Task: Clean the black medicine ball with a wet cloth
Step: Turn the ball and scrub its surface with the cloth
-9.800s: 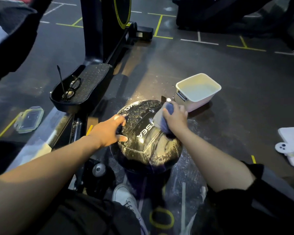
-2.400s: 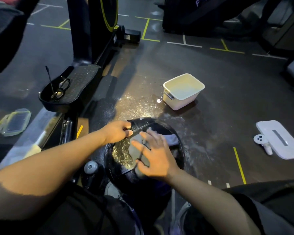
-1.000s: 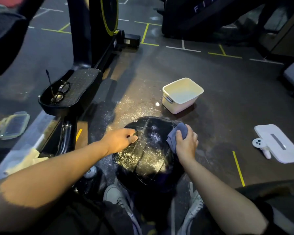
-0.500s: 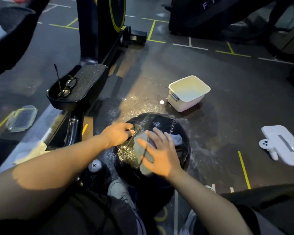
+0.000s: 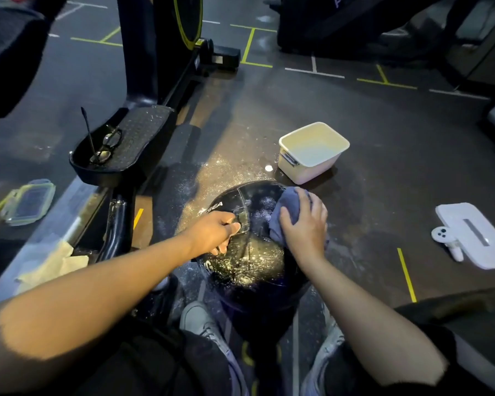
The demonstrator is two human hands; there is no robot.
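- Black medicine ball: on the floor, between your feet.
- Your right hand: fingers curled around blue cloth, upper right of ball.
- Your left hand: fingers bent, resting on ball's upper left.
- White tub: just beyond the ball.

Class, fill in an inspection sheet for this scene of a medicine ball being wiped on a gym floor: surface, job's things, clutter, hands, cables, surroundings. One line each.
Surface: dark gym floor with yellow and white tape lines, pale specks and wet sheen near the ball.
Job's things: black medicine ball on the floor, speckled on top; blue cloth on its upper right; white tub beyond it.
Clutter: glasses on a black pedal; clear lidded container; white device; yellowish rag.
Hands: left hand rests on the ball; right hand grips the cloth.
Cables: nothing seen.
Surroundings: black exercise machine at left; more equipment behind.
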